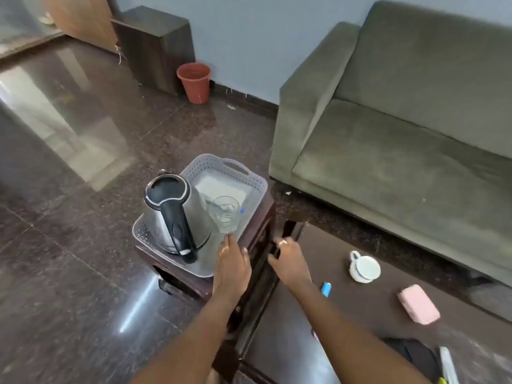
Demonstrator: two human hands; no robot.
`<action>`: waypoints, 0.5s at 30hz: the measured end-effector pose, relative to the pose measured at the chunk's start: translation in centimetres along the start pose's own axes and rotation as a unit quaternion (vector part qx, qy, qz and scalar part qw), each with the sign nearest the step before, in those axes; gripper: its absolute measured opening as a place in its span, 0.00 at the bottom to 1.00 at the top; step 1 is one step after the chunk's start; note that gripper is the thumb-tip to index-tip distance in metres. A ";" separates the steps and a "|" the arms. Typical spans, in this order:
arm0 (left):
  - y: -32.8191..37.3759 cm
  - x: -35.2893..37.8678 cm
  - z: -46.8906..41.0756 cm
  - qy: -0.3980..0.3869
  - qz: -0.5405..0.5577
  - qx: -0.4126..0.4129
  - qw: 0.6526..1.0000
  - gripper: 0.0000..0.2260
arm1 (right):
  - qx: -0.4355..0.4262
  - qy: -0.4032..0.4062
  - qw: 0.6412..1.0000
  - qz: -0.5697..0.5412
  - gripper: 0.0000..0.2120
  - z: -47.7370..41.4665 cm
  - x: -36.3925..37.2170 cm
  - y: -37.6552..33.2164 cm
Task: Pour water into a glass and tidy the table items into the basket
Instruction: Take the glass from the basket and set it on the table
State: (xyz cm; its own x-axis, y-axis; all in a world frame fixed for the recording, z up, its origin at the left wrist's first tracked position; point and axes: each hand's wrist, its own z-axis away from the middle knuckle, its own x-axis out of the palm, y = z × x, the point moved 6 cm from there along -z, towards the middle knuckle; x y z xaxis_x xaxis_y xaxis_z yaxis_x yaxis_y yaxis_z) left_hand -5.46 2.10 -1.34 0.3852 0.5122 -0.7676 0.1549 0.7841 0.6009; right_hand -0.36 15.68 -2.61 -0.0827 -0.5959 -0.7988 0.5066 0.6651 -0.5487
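A grey perforated basket point(243, 176) sits on a small dark wooden stool. Inside it stand a steel kettle point(177, 214) with a black lid and handle, and a clear glass point(224, 213) beside the kettle. My left hand point(231, 261) is open, fingers stretched toward the glass, fingertips at the basket's near edge just below it. My right hand point(288, 259) hovers open over the gap between the stool and the dark table. On the table lie a white cup point(364, 267), a blue lighter point(326, 289) and a pink case point(418, 303).
A grey-green sofa point(401, 120) stands behind the dark table point(346, 328). A terracotta bucket point(194, 81) and a dark cabinet point(155, 45) are by the far wall. A black object and a white-yellow item point(446, 364) lie at the table's near right. Polished stone floor lies to the left.
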 end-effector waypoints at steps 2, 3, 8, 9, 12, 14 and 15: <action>-1.7 -1.2 -3.1 0.040 0.056 -0.027 0.997 0.24 | -0.029 -0.008 0.999 -0.035 0.28 -3.2 2.2 -2.9; -2.1 -1.7 -4.2 0.055 0.066 -0.037 0.996 0.25 | -0.045 -0.010 0.998 -0.049 0.30 -4.5 2.9 -4.5; -3.3 -1.8 -6.6 0.031 0.094 -0.050 0.994 0.25 | -0.052 -0.016 0.997 -0.049 0.32 -9.4 6.1 -8.1; -3.6 -1.6 -7.0 0.026 0.092 -0.049 0.994 0.25 | -0.046 -0.019 0.998 -0.046 0.33 -10.1 6.5 -8.2; -4.0 -1.2 -7.4 0.014 0.082 -0.029 0.996 0.24 | -0.028 -0.034 0.997 -0.060 0.38 -11.7 7.6 -7.9; -4.6 -0.8 -7.5 0.005 0.084 -0.019 0.996 0.24 | -0.013 -0.040 0.997 -0.071 0.44 -12.4 8.1 -7.9; -4.9 -0.7 -7.5 0.003 0.089 -0.016 0.996 0.24 | -0.011 -0.039 0.997 -0.068 0.46 -12.7 8.2 -8.0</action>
State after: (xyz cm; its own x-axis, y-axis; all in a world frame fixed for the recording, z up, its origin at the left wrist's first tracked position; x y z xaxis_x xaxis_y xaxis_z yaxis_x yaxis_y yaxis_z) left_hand -13.31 0.54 -5.46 0.3978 0.6467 -0.6508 0.0545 0.6914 0.7204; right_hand -16.00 11.20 -7.89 -0.0824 -0.7138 -0.6955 0.4766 0.5846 -0.6565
